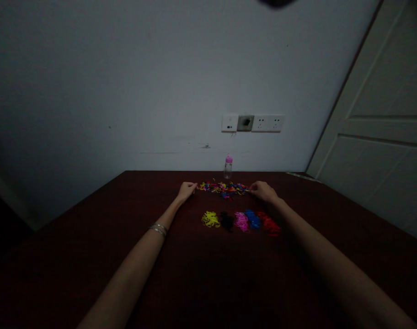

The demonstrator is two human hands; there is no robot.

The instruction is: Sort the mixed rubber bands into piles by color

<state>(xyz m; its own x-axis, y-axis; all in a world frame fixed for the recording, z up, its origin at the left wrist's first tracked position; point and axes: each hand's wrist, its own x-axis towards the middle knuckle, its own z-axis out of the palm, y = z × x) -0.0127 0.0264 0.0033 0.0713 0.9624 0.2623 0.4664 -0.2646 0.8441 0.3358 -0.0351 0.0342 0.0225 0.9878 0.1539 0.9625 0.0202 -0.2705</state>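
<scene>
A long mixed heap of small coloured rubber bands [222,187] lies across the table in front of me. My left hand [187,190] is at its left end, thumb and fingertips pinched together; what they hold is too small to make out. At the right end my right hand [263,190] is also closed in a pinch, its fingertips touching the edge of the heap. Nearer to me are sorted piles in a row: yellow bands [210,219], black bands [227,221], pink bands [242,222], blue bands [253,219] and red bands [269,224].
A clear bottle with a pink cap [228,167] stands behind the heap. The dark red table [181,283] reaches back to a pale wall [160,91] with sockets [267,123]. A white panelled door [383,137] is at the right.
</scene>
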